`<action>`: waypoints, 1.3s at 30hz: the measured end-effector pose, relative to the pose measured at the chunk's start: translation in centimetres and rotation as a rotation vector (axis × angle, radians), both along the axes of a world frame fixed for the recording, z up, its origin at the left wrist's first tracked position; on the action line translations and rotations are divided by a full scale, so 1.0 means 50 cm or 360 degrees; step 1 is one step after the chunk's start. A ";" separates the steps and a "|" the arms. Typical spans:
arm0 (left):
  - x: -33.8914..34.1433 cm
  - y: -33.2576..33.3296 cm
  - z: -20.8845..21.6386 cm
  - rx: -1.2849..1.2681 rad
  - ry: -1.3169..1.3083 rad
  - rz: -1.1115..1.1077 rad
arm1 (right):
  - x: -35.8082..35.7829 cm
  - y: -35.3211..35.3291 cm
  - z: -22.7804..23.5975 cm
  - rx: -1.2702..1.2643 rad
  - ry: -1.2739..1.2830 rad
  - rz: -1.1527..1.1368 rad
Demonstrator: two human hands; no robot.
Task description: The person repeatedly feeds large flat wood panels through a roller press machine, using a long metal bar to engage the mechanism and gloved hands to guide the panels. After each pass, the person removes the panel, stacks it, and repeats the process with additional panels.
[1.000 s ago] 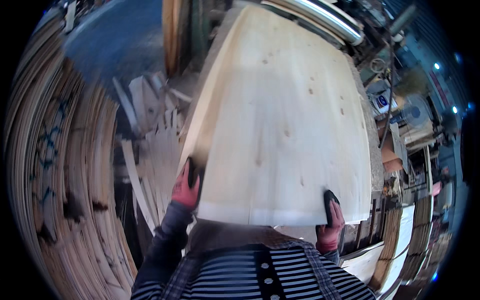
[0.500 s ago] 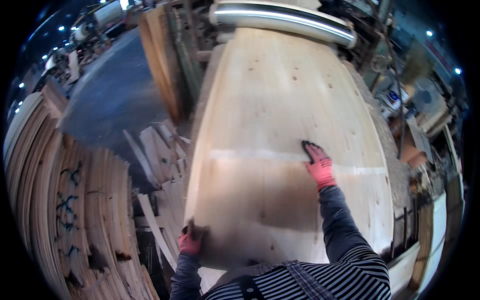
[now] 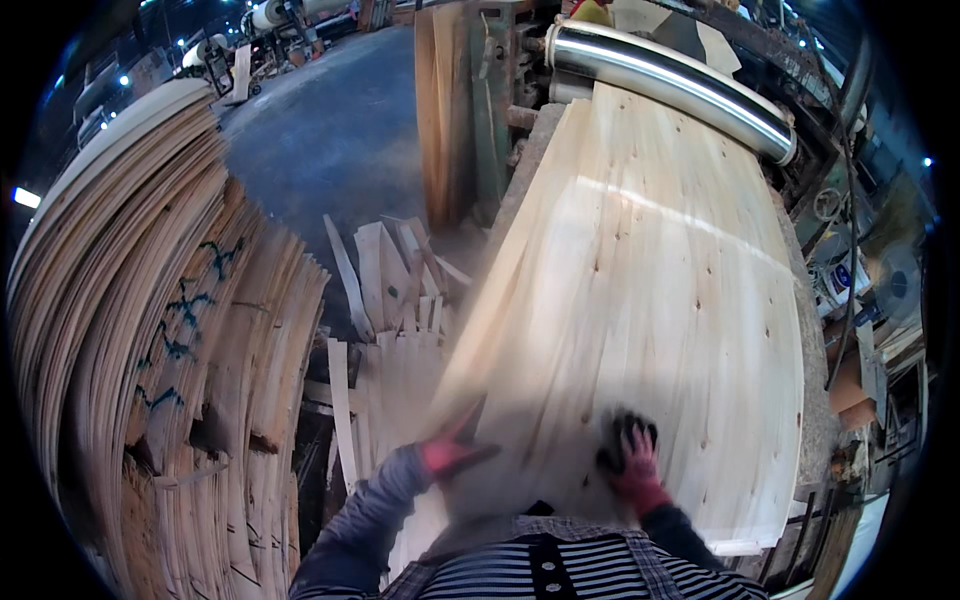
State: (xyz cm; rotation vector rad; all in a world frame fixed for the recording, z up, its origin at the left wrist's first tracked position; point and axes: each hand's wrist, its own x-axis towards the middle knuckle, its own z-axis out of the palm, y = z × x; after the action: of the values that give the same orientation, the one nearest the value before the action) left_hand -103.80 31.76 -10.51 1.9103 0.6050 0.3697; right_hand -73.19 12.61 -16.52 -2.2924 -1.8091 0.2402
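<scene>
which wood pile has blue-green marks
The large brown stack of thin wooden sheets at far left; the loose, pale wooden strips beside it and broad, pale rectangular wooden sheets at right show none.

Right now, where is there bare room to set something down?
The floor between the stack, scraps and boards looks bare; so does the sheet between the roller, left hand and right hand. Crowded: right of the sheet, with cardboard and a white container.

1. Blue-grey floor, extending toward the upper left.
2. Bright lamp at the far-left margin; smaller points of light beyond.
3. Upright brown boards beside the floor.
4. Round fan, right, amid clutter.
5. Dark surroundings toward both sides.
</scene>
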 end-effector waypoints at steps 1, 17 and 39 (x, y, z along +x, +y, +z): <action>0.020 -0.003 0.042 -0.0070 -0.0060 -0.0096 | -0.036 -0.058 0.015 -0.0016 0.0076 0.0066; -0.023 -0.101 0.230 -0.1033 -0.0976 -0.0257 | -0.227 -0.286 0.262 0.0826 0.0353 -0.0252; 0.008 -0.047 -0.143 0.0589 0.0666 0.0812 | 0.391 0.365 0.078 0.0613 -0.0191 -0.0485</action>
State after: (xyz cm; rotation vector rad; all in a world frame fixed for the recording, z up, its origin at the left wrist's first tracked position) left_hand -103.39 29.43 -17.66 2.1885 1.3945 0.4262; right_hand -53.64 30.86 -12.61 -2.2895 -1.3753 -0.2763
